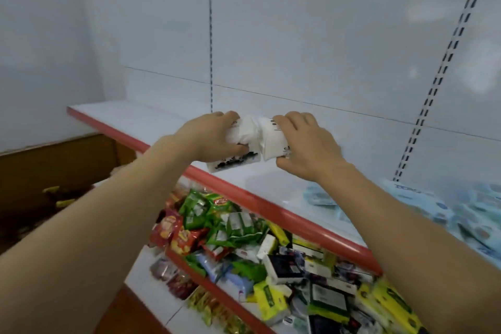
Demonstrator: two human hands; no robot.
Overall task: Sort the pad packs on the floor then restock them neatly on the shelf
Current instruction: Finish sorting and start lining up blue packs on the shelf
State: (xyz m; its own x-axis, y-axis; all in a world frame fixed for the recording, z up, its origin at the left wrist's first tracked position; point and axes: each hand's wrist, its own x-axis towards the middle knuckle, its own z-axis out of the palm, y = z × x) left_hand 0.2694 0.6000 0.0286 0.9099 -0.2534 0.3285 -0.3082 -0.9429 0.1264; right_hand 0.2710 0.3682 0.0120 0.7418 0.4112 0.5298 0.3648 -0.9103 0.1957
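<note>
Nearest the camera, two bare forearms are seen reaching forward and up from the bottom corners. Below and between them, a lower shelf (173,257) with a red front edge is heaped with mixed goods: red snack bags (173,230) at the left, green packets (217,214) in the middle, and yellow-green packs (390,304) at the right. A brown box (54,160) is seen at the left, beyond the left arm.

Farther on, the upper shelf (135,116), white with a red lip, runs from far left to near right. On its right part, light blue packs (474,214) are piled loosely, partly blurred.

Above the front edge of this shelf, near its middle, two white pad packs are held side by side and touching. The left pack (238,144), with black print along its lower edge, is gripped by the left hand (211,135), fingers curled over its top and thumb pressed under its side. The right pack (271,141) is clasped by the right hand (306,144), fingers wrapped over the top and thumb tucked under the near edge. Whether the packs rest on the shelf cannot be told.

Farthest back, the white back panel (298,49) is crossed by two slotted uprights (210,57).
</note>
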